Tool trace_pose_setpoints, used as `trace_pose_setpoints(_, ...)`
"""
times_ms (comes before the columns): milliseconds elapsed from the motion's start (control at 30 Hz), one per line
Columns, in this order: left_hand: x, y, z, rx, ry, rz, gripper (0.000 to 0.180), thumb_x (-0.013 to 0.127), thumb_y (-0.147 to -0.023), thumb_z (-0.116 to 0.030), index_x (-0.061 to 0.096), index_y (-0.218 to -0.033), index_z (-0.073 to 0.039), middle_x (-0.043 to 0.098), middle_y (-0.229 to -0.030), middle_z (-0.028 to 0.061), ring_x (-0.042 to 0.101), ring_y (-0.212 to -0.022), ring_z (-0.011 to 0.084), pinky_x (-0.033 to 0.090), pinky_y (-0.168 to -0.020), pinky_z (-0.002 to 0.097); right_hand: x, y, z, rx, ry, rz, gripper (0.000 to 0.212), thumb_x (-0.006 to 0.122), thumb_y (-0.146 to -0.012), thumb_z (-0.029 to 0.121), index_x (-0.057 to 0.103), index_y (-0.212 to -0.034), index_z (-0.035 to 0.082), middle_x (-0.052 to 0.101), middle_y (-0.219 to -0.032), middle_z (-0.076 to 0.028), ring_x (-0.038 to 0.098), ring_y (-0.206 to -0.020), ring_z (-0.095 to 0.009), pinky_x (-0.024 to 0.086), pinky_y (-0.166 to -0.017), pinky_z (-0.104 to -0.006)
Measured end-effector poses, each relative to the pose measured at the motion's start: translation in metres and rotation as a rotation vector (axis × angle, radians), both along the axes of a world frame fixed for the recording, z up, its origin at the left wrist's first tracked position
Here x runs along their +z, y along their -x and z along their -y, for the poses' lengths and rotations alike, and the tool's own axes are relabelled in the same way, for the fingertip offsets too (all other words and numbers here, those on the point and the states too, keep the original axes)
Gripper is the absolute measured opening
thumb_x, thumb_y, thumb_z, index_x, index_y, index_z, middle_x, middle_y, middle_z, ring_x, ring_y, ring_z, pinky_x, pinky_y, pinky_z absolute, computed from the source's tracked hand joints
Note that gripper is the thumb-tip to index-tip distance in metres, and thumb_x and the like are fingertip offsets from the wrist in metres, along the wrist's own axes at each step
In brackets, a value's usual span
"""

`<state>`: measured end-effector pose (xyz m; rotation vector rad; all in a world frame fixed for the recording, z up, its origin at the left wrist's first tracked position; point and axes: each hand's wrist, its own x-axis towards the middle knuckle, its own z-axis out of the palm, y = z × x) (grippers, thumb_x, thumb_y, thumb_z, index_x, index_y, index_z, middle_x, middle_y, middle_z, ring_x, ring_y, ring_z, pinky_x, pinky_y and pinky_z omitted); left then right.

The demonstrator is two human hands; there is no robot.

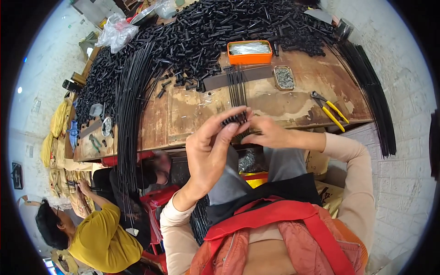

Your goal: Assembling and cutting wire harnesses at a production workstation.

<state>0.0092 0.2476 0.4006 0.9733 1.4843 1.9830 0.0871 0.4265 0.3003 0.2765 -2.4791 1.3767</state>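
- red cloth band (268, 219) across the wearer's lap is nearest. so how far along is this?
- mid-batch, i reckon. left hand (208, 149) has its fingers curled round a cluster of small black pieces (233, 120), looks like at the near end of some thin black rods (237, 91). right hand (268, 132) is just beside, fingers bent, can't tell what they're pinching.
- much left?
- loads, by the look: loose black tube fittings (197, 36) heaped far side, rod bundles left (129, 105) and right (373, 91). can't pick out a finished pile.
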Motion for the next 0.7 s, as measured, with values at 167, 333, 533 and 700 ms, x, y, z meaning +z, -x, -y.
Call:
trace_pose_setpoints(167, 0.003, -0.001, 0.007, -0.066, 0.091, -0.061, 0.028, 0.059, -0.09, 0.008, 0.066, -0.117, 0.003, 0.069, -0.108, 0.0101, 0.065, -0.098, 0.0124, 0.05, -0.086, 0.0221, 0.054, 0.06, -0.092, -0.119, -0.14, 0.039, 0.02, 0.057, -0.094, 0.017, 0.065, -0.105, 0.003, 0.069, -0.093, -0.01, 0.066, -0.092, -0.023, 0.051, -0.082, -0.0364)
trace_pose_setpoints(333, 0.004, -0.002, -0.001, -0.069, 0.08, -0.062, 0.029, 0.062, -0.088, 0.01, 0.067, -0.115, 0.003, 0.07, -0.108, 0.0108, 0.065, -0.097, 0.0124, 0.051, -0.085, 0.0225, 0.023, 0.144, -0.203, -0.459, -0.838, -0.076, 0.016, 0.062, -0.083, 0.011, 0.065, -0.094, 0.0, 0.066, -0.09, -0.017, 0.063, -0.087, -0.037, 0.051, -0.076, -0.042)
trace_pose_setpoints(533, 0.007, -0.002, 0.001, -0.025, 0.059, -0.022, 0.026, 0.06, -0.088, 0.011, 0.064, -0.113, 0.006, 0.068, -0.11, 0.0161, 0.065, -0.102, 0.0193, 0.053, -0.089, 0.03, 0.034, 0.152, -0.205, -0.392, -0.566, 0.086, 0.02, 0.065, -0.079, 0.012, 0.073, -0.094, 0.001, 0.068, -0.081, -0.021, 0.067, -0.075, -0.035, 0.053, -0.072, -0.0396)
trace_pose_setpoints(700, 0.011, -0.002, -0.009, -0.028, 0.089, -0.003, 0.028, 0.057, -0.091, 0.007, 0.06, -0.119, 0.006, 0.066, -0.113, 0.0194, 0.065, -0.105, 0.0226, 0.055, -0.093, 0.0343, 0.052, 0.141, -0.203, -0.449, -0.494, 0.173, 0.021, 0.066, -0.077, 0.016, 0.075, -0.092, 0.004, 0.069, -0.085, -0.021, 0.068, -0.081, -0.036, 0.055, -0.075, -0.0418)
